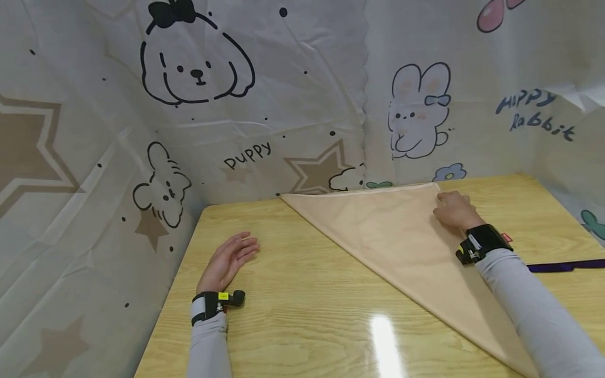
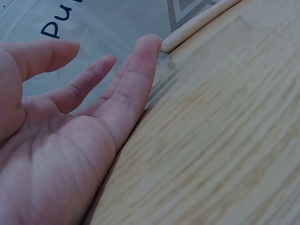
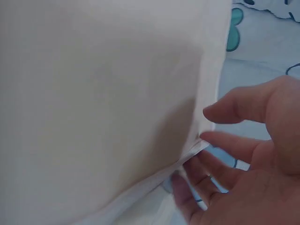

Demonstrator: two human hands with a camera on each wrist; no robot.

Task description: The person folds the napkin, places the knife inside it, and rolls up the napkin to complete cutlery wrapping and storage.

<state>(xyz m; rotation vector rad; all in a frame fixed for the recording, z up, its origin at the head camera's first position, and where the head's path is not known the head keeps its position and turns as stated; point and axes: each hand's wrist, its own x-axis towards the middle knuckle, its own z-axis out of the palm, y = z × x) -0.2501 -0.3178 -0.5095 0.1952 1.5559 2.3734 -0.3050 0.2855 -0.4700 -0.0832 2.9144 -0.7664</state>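
A peach-coloured cloth (image 1: 387, 231), folded into a large triangle, lies on the wooden table. Its long slanting fold runs from the back left down to the front right. At the cloth's back right corner is my right hand (image 1: 456, 210). In the right wrist view its fingertips (image 3: 206, 136) touch the hemmed edge of the cloth (image 3: 103, 117), while the thumb stands apart from them. My left hand (image 1: 230, 260) rests on the table left of the cloth, palm turned inward, fingers loosely extended and holding nothing. The cloth's left tip (image 2: 171, 44) shows beyond its fingers.
A dark purple strap (image 1: 564, 266) lies on the table at the right, partly behind my right sleeve (image 1: 534, 310). The wooden table (image 1: 293, 315) ends at the back and left against a printed sheet (image 1: 302, 79) with cartoon animals and stars.
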